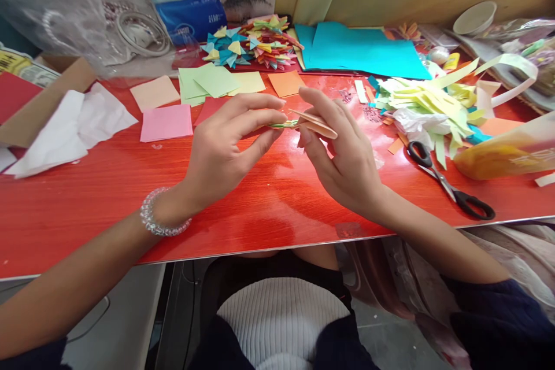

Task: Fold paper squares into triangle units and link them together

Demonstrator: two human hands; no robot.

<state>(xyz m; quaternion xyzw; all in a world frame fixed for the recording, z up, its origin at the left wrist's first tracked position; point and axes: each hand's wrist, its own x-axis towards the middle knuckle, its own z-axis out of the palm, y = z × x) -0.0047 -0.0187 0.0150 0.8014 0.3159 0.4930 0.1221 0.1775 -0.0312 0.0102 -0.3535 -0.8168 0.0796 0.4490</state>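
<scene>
Above the red table, my left hand (236,144) pinches a small green and yellow folded paper piece (284,124) between thumb and fingers. A peach folded paper piece (318,125) sits between the thumb and fingers of my right hand (340,150), its flaps spread a little apart. The two pieces meet at their ends between my hands; whether they are joined I cannot tell. Just behind my hands lie an orange paper square stack (286,84), green squares (212,80) and a red square (210,108). Pink squares (166,123) lie left of my left hand.
A pile of folded paper pieces (260,43) and blue sheets (359,52) stand at the back. Black-handled scissors (448,185), pale yellow paper strips (425,101) and a bottle (507,150) are at right. Crumpled tissue (73,124) and a cardboard box (47,98) occupy the left.
</scene>
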